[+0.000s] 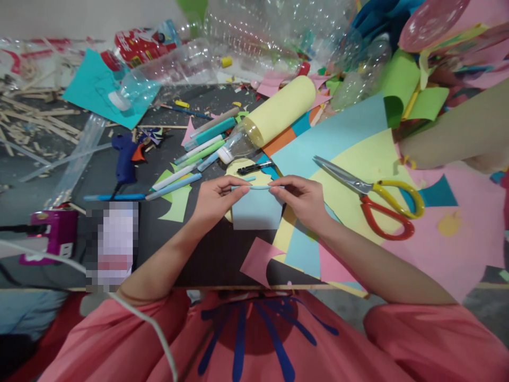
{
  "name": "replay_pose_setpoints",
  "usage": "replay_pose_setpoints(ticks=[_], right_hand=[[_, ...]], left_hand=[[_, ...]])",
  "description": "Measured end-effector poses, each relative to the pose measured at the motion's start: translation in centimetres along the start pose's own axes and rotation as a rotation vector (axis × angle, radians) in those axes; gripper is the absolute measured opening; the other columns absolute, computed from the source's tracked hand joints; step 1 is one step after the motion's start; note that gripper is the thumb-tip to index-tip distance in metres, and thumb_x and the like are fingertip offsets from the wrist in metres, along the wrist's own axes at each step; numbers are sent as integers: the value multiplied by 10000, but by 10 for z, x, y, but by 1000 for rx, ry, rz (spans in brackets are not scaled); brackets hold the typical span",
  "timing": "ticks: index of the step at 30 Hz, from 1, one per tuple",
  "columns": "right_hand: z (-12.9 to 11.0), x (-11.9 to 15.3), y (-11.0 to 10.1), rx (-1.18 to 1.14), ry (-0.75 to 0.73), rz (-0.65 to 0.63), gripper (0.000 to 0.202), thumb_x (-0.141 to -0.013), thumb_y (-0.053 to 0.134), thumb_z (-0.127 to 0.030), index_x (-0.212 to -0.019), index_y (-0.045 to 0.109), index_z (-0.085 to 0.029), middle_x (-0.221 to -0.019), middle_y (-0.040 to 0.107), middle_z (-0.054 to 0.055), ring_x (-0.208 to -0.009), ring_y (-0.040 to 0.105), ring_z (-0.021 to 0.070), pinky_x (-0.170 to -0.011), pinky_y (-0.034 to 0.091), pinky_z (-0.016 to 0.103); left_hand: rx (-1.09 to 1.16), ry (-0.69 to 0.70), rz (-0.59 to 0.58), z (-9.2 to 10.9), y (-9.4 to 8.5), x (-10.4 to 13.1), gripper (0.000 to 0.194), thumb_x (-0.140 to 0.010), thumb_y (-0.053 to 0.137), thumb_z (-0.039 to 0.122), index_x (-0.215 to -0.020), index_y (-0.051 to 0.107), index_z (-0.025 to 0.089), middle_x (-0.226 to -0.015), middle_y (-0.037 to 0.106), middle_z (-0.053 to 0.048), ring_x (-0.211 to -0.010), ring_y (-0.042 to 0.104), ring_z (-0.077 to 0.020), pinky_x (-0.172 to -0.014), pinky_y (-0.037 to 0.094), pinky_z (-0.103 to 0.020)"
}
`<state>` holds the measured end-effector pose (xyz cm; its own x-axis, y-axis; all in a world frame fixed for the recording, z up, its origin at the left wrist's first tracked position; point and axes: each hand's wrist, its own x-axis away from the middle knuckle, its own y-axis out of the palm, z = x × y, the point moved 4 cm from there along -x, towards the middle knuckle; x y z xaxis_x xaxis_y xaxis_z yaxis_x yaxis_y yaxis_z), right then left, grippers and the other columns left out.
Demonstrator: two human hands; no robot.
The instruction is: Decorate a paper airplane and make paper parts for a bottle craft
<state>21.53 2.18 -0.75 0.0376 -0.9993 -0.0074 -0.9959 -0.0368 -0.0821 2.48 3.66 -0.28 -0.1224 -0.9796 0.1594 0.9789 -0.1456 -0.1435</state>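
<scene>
A light blue piece of paper (256, 210) is held by its far edge in front of me, and that edge looks folded or rolled into a narrow strip. My left hand (218, 199) pinches the left end of the strip between thumb and fingers. At the right end, my right hand (300, 199) grips it the same way. Just beyond the fingers a black pen (254, 168) lies on a pale yellow paper piece. Scissors (368, 191) with red and yellow handles rest, blades parted, on coloured sheets to the right.
Markers (207, 151) and a paper-wrapped bottle (286, 111) lie beyond my hands. A blue glue gun (124, 159), a phone (115, 244) and a purple power strip (50, 236) are at left. Clear plastic bottles (170, 66) crowd the back. Another person's arm (457, 127) reaches in from the right.
</scene>
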Motion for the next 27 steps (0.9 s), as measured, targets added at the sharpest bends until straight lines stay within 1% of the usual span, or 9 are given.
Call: replay_pose_setpoints(ticks=[6,9,11,14,16,19,23,25,27], right_hand=[[-2,-3,-3,-44,-16,62,160,-755,776,-385,-727,737,-232,-615,671,-18,-524,578,121,-536,512,286],[-2,-2,-5,-59,-55,83,233,-803,739,-465,-765,708,-237,-591,624,-31,-523,578,120,-547,522,284],[-2,-1,-5,-48,-81,64,298,-842,681,-541,-844,698,-244,-656,646,-18,-584,613,127,-583,537,285],[-1,1,0,-7,-128,-37,352,-840,667,-584,-929,703,-246,-778,711,10,-704,672,145,-638,557,282],[-1,2,4,43,-159,-108,327,-822,701,-556,-891,723,-237,-823,750,24,-747,700,158,-674,570,286],[-1,3,7,116,-175,-163,238,-850,701,-457,-825,747,-226,-869,787,35,-779,727,172,-719,582,291],[-3,3,7,140,-163,-169,130,-857,695,-329,-812,763,-227,-855,799,26,-766,735,171,-686,575,273],[-3,3,7,132,-154,-171,109,-849,695,-297,-803,766,-228,-841,800,23,-760,736,170,-681,572,270],[-2,4,7,117,-145,-170,102,-841,697,-287,-797,769,-229,-834,800,23,-759,735,170,-684,571,270]], left_hand=[[-13,4,34,-1,-5,-6,315,-649,805,467,-710,745,164,-722,730,-50,-657,642,-167,-593,494,-261],[-20,31,53,1,-7,-6,329,-645,807,484,-698,734,168,-744,735,-55,-695,659,-181,-608,504,-265],[-26,33,50,2,-6,-4,340,-646,809,492,-705,735,165,-743,735,-54,-681,655,-175,-598,502,-259],[-33,-6,8,3,0,2,358,-666,801,504,-744,749,159,-733,732,-48,-641,642,-155,-578,493,-245],[-36,-22,-33,4,5,6,355,-681,792,502,-763,758,158,-729,734,-45,-624,633,-145,-572,488,-237],[-46,-6,-73,5,10,9,328,-695,782,480,-761,764,159,-748,746,-47,-631,627,-139,-573,480,-227],[-71,18,-100,4,11,9,274,-727,750,427,-809,782,168,-778,753,-41,-563,557,-101,-514,419,-210],[-79,24,-122,3,11,9,260,-736,737,409,-831,789,173,-787,756,-38,-515,508,-82,-476,378,-209],[-80,34,-135,3,12,9,241,-737,735,397,-818,791,176,-786,761,-38,-515,512,-84,-474,375,-209]])
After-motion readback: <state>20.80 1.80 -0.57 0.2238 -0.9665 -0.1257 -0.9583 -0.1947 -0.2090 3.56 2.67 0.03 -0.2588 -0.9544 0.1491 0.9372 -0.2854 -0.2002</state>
